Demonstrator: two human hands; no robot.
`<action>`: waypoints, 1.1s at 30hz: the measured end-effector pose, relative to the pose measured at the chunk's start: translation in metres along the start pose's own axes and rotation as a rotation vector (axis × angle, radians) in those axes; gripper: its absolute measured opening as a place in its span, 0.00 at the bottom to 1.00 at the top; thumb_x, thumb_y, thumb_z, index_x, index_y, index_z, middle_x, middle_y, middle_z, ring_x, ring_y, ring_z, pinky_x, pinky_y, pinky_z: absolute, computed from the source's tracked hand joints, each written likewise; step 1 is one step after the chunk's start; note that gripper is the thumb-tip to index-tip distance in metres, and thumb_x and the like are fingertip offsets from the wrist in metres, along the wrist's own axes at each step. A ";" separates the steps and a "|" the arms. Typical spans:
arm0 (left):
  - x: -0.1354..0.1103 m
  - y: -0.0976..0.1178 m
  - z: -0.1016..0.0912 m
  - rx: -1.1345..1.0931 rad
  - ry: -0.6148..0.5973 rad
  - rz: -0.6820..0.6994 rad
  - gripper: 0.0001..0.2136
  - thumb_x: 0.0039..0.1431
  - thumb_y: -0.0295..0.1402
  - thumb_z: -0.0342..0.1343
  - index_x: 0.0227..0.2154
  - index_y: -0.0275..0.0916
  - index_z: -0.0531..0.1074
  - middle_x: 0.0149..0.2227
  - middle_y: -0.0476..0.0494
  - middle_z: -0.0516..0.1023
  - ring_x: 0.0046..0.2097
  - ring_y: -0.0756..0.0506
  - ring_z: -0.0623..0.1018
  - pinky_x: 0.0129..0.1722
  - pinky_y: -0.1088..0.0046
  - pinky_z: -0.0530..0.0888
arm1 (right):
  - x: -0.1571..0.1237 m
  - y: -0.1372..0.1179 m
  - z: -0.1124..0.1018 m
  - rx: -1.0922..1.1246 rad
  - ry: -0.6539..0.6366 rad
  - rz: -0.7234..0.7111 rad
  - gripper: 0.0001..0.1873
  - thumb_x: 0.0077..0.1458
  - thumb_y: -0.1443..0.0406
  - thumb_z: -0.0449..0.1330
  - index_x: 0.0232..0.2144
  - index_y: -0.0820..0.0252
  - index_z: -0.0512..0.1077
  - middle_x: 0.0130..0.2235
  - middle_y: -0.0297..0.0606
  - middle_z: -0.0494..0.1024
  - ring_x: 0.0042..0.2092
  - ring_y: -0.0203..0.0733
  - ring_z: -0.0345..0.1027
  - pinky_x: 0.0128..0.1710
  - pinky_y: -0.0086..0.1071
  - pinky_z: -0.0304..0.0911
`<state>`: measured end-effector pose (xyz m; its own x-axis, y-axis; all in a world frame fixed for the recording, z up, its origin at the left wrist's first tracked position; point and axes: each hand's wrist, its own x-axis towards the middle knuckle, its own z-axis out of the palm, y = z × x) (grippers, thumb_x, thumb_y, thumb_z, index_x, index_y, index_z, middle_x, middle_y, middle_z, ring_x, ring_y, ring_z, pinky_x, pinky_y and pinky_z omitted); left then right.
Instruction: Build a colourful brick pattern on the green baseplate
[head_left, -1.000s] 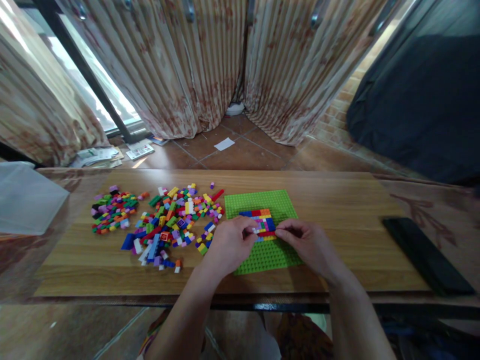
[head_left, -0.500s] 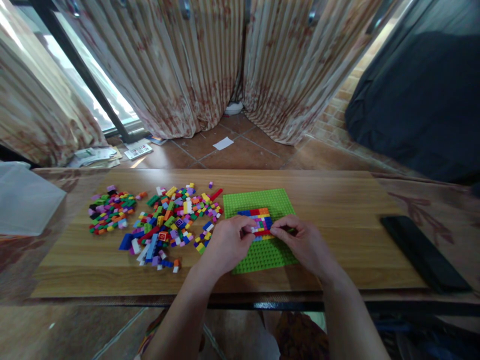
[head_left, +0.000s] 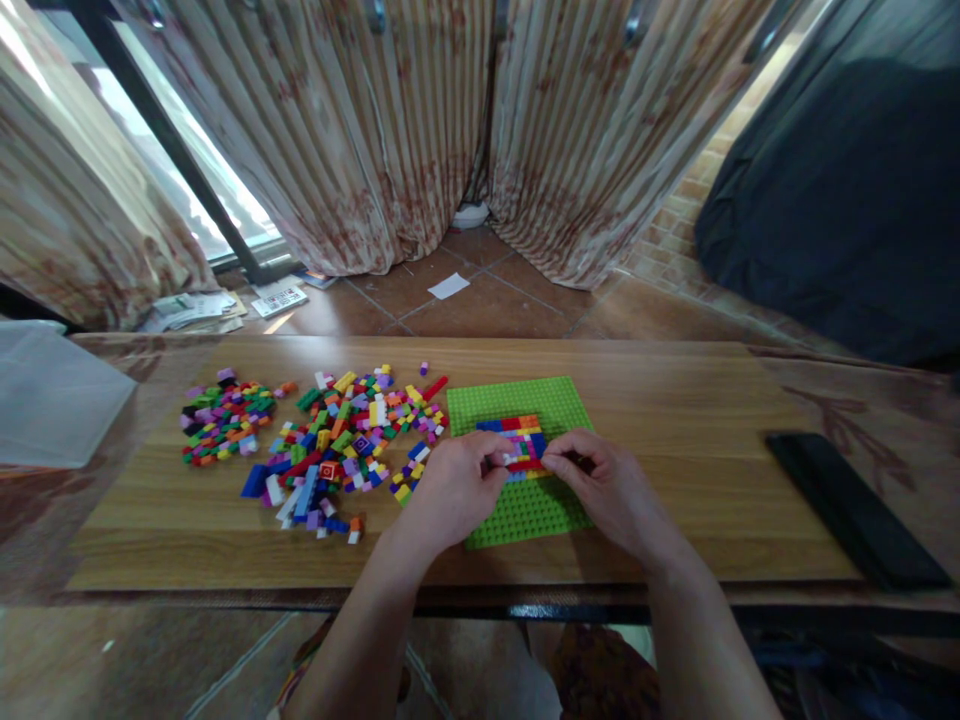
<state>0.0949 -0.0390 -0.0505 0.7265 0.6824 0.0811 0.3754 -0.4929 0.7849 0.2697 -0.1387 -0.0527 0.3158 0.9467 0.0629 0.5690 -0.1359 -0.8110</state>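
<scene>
A green studded baseplate (head_left: 536, 401) lies on the wooden board, with a patch of coloured bricks (head_left: 517, 432) built on its middle. My left hand (head_left: 454, 490) rests on the plate's left side, its thumb and fingers pinched on a small white brick at the patch's near edge. My right hand (head_left: 611, 490) sits on the plate's right side, fingers curled and pinched at the same edge of the patch; what its fingertips hold is hidden. The two hands almost touch.
Loose coloured bricks (head_left: 341, 440) are spread left of the plate, with a smaller pile (head_left: 223, 416) farther left. A black flat object (head_left: 855, 505) lies at the right. A translucent bag (head_left: 52, 395) sits at the far left. Curtains hang beyond the table.
Both hands stay pinched at the near edge of the brick patch, with only slight finger shifts. The view has wobbled a little.
</scene>
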 end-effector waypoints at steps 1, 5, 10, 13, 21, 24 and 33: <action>0.000 0.000 0.000 -0.005 0.002 0.003 0.11 0.53 0.21 0.53 0.34 0.38 0.77 0.29 0.50 0.77 0.29 0.51 0.73 0.30 0.77 0.65 | 0.000 0.000 0.000 -0.005 0.004 -0.006 0.09 0.59 0.60 0.59 0.29 0.56 0.75 0.31 0.32 0.76 0.35 0.38 0.68 0.36 0.32 0.60; 0.000 0.000 -0.001 -0.016 -0.005 -0.003 0.11 0.53 0.21 0.52 0.35 0.38 0.77 0.29 0.50 0.77 0.30 0.51 0.73 0.30 0.77 0.66 | 0.001 0.002 0.002 0.014 0.004 -0.018 0.09 0.59 0.59 0.59 0.29 0.56 0.74 0.31 0.32 0.75 0.35 0.38 0.68 0.36 0.32 0.60; 0.000 0.001 -0.003 -0.017 -0.024 -0.007 0.12 0.53 0.21 0.52 0.35 0.39 0.77 0.29 0.49 0.78 0.30 0.50 0.74 0.31 0.76 0.67 | 0.003 0.003 0.004 -0.011 -0.002 -0.028 0.11 0.59 0.57 0.58 0.29 0.56 0.74 0.31 0.35 0.76 0.35 0.40 0.68 0.37 0.34 0.61; 0.000 0.002 -0.003 -0.019 -0.019 -0.004 0.11 0.53 0.21 0.53 0.35 0.38 0.77 0.29 0.50 0.78 0.31 0.50 0.75 0.32 0.76 0.68 | 0.004 0.003 0.004 -0.057 0.000 -0.026 0.12 0.60 0.58 0.58 0.28 0.56 0.74 0.31 0.35 0.76 0.35 0.40 0.69 0.37 0.35 0.61; 0.000 0.000 -0.003 -0.042 0.006 0.023 0.09 0.57 0.23 0.53 0.37 0.38 0.77 0.32 0.48 0.80 0.34 0.49 0.77 0.36 0.75 0.70 | 0.000 0.004 0.000 0.050 0.011 -0.043 0.09 0.57 0.59 0.60 0.30 0.56 0.76 0.32 0.35 0.77 0.36 0.40 0.70 0.37 0.34 0.63; 0.000 0.001 -0.004 -0.052 0.004 0.028 0.09 0.57 0.23 0.53 0.36 0.38 0.77 0.34 0.47 0.81 0.36 0.48 0.77 0.37 0.75 0.71 | -0.008 0.006 -0.008 0.130 -0.059 -0.031 0.07 0.54 0.59 0.63 0.32 0.55 0.78 0.33 0.35 0.77 0.36 0.40 0.70 0.36 0.33 0.64; 0.001 -0.003 -0.014 -0.019 -0.001 -0.001 0.09 0.59 0.25 0.51 0.36 0.38 0.77 0.34 0.46 0.80 0.34 0.48 0.77 0.35 0.75 0.71 | -0.021 0.003 -0.016 -0.198 -0.209 -0.001 0.06 0.54 0.66 0.62 0.33 0.51 0.79 0.37 0.35 0.77 0.39 0.41 0.71 0.42 0.35 0.64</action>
<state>0.0862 -0.0296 -0.0445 0.7270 0.6820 0.0796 0.3651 -0.4821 0.7964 0.2767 -0.1640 -0.0467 0.1636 0.9837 -0.0746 0.7128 -0.1701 -0.6804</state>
